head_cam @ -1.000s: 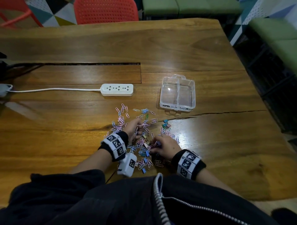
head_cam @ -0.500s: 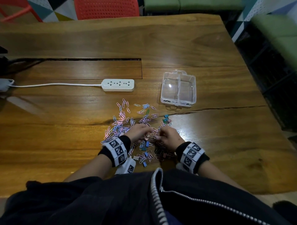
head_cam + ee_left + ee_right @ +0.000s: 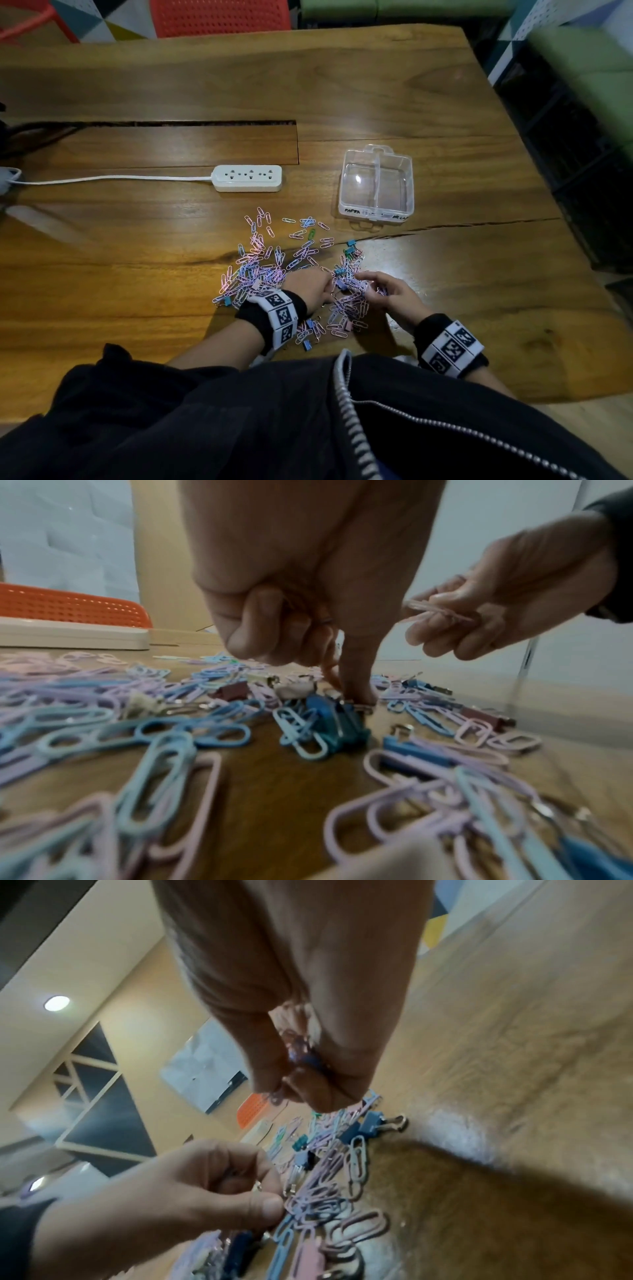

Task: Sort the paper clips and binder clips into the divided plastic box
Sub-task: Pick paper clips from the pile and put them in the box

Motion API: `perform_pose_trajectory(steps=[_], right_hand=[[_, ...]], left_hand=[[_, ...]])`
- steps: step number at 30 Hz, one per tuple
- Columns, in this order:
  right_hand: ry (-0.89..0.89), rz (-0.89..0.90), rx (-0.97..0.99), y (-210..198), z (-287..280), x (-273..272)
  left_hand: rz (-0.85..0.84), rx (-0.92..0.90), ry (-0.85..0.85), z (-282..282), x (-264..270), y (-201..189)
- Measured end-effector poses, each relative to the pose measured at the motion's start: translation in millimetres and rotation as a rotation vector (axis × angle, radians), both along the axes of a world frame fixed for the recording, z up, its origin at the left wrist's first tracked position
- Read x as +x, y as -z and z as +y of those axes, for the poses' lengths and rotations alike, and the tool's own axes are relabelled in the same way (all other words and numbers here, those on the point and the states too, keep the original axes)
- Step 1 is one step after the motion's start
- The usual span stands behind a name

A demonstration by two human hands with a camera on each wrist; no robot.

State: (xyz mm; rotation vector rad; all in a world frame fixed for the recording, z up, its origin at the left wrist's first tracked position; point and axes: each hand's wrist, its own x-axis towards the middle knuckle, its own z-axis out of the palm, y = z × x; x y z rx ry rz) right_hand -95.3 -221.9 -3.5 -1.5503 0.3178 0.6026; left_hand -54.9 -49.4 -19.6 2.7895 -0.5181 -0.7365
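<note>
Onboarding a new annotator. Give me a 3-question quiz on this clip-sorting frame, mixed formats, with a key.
1. True or false: the divided plastic box already holds some clips.
2. Multiple choice: what does the right hand hold? A) a blue binder clip B) pink paper clips C) nothing
3. Fill in: the white power strip lies to the ____ of the box in the head view.

Key:
1. False. Both compartments look empty; the paper clips and binder clips lie on the table.
2. B, pinched in the fingers. The left hand reaches a finger down to a binder clip.
3. Left.
</note>
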Motion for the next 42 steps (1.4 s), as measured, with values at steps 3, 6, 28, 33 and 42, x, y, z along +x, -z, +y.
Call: perform_pose_trajectory(steps=[3, 6, 28, 33, 42], right_hand=[[0.138, 0.100, 0.133, 0, -2, -3], [0.349, 0.188, 0.279, 0, -2, -4], [0.051, 0.063, -0.284, 7, -2, -9], [-0.085, -0.136, -0.528, 22, -3, -17], [-0.372, -0.289, -0.851, 20, 9, -12]], left_hand=[[0.022, 0.055, 0.027, -2, -3, -2], [0.053, 0.000, 0.004, -1, -5, -7], [-0.046, -0.026, 0.153, -23, -13, 0], [-0.098, 0.014, 0.188, -25, -16, 5], [0.311, -0.338, -0.082, 1, -2, -8]])
